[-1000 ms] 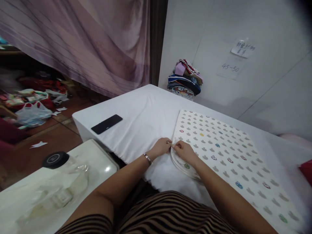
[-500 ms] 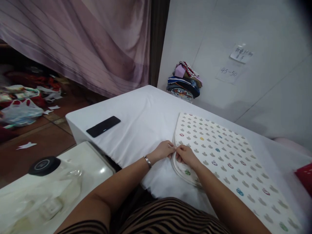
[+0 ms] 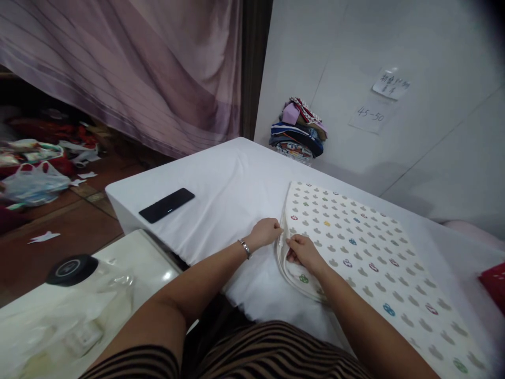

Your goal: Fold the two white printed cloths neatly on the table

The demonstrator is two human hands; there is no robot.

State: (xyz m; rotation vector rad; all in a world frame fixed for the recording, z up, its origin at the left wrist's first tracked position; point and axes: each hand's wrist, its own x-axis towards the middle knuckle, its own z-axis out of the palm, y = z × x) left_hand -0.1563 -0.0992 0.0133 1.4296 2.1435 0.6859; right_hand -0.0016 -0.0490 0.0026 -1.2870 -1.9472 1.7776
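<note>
A folded white cloth (image 3: pixel 355 252) with grey rabbit shapes and a few coloured ones lies on the right part of the white-covered table (image 3: pixel 221 184). At its left edge, my left hand (image 3: pixel 268 231) pinches a layer of the cloth. My right hand (image 3: pixel 303 251) is closed on the cloth's upper layer, just to the right of the left hand. The layers stand slightly apart between the two hands, and the near left corner curves round below them.
A black phone (image 3: pixel 167 205) lies on the table's left part. Folded clothes (image 3: pixel 298 131) are stacked against the wall. On the lower left, a white surface (image 3: pixel 145 263) holds a round black object (image 3: pixel 73 269) and clear plastic. Something red (image 3: pixel 494 284) is at the right edge.
My left hand has moved slightly up and away from my right hand, which has barely moved. The cloth's edge layers have parted between them.
</note>
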